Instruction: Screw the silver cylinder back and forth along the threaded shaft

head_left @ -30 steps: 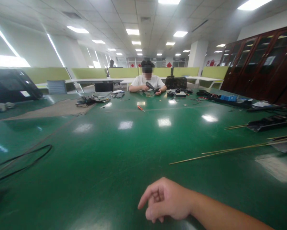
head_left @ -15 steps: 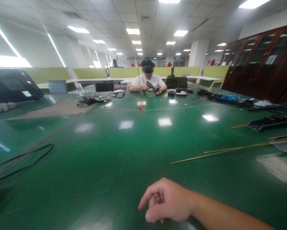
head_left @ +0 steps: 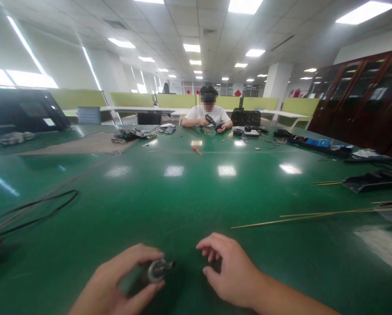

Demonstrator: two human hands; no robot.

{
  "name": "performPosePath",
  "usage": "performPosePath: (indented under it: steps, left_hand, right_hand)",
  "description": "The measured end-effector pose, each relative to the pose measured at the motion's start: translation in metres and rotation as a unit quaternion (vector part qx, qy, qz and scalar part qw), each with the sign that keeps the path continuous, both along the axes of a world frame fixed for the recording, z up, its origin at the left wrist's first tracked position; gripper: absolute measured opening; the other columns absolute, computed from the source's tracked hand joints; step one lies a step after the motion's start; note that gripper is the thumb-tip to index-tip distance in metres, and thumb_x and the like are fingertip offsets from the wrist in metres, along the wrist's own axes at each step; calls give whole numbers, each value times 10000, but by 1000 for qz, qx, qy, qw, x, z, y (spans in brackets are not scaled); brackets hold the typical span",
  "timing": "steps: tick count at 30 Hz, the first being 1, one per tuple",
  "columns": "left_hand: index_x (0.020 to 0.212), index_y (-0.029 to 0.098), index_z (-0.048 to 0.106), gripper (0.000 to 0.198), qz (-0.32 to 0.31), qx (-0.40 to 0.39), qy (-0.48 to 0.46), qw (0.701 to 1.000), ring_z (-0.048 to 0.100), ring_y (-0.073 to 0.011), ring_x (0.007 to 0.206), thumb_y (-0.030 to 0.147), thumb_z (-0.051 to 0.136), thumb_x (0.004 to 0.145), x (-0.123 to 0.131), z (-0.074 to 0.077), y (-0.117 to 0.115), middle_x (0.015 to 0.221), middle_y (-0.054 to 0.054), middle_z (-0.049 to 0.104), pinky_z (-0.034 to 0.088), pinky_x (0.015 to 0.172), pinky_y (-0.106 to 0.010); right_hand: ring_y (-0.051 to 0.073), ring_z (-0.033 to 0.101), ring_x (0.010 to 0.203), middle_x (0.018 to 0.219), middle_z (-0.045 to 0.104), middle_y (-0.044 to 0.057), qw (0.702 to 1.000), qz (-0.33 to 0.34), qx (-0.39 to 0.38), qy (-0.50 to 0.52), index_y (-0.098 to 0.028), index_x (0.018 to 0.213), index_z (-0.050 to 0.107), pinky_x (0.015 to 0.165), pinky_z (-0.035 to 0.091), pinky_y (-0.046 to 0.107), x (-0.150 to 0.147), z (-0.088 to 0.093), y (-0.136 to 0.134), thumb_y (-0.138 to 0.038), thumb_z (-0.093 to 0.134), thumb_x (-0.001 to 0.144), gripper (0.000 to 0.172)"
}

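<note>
My left hand (head_left: 115,280) grips a round dark metal part (head_left: 156,271) between thumb and fingers, low over the table. A short, narrow shaft sticks out of the part toward the right; its rear lies hidden in the hand's shadow. Facing it from the right, my right hand (head_left: 230,269) is empty, with its fingers curved and the thumb apart from them. A gap separates the right fingertips from the end of the shaft.
Thin brass-coloured rods (head_left: 277,222) lie on the green table (head_left: 150,192) at right, near black trays (head_left: 376,180). A black cable (head_left: 51,218) loops at left. Farther off lies a red screwdriver (head_left: 196,150). Across the table a person (head_left: 209,113) holds a power drill (head_left: 210,120).
My left hand has come into view from the lower left, holding the metal part. My right hand has shifted slightly, its thumb and fingers now wider apart. The camera view has turned a little left.
</note>
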State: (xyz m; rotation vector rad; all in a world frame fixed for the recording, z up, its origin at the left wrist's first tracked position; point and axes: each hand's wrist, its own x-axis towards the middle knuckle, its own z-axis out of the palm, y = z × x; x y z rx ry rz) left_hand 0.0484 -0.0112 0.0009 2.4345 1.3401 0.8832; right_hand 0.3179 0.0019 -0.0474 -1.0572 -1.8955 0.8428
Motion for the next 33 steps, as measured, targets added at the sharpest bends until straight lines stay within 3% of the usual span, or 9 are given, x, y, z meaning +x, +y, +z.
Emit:
performPosePath:
  steps: [5,10,17,25,33]
  left_hand:
    - [1122,267,658,257,-141,-74,-16,987,686,-170,873,259,692,868,61,-6,37,989,-4,728,529,789,-241]
    - [1150,244,664,294,-197,-105,-65,973,675,-181,857,252,699,858,67,-29,53,970,-29,726,504,774,-266]
    - [1155,251,647,442,-101,-188,-69,975,678,-202,868,186,767,735,57,-34,53,961,-6,728,502,803,-281]
    - [957,228,693,209,-131,-232,-60,962,645,-171,807,201,751,758,59,-30,54,878,15,710,445,730,-250]
    - [931,203,673,195,-102,-227,-78,965,629,-174,766,281,765,778,61,-30,54,832,14,689,428,697,-256]
  right_hand:
    - [161,585,849,1013,615,1,998,-61,9,-7,-250,1158,582,782,479,284,8,-1,7,10,620,614,604]
    - [164,577,883,1009,588,-5,998,-69,-2,-3,-249,1139,544,818,467,291,7,-5,9,38,588,597,614]
    - [168,575,842,952,596,-6,996,-72,-45,-13,-238,1058,567,745,443,281,6,-1,9,17,600,610,517]
    - [157,589,828,924,602,-11,999,-27,-46,-11,-228,938,619,718,433,263,3,-1,9,11,604,605,411]
    - [160,595,829,914,626,-4,999,-31,-42,-1,-220,936,646,726,428,265,4,-3,8,-1,622,641,368]
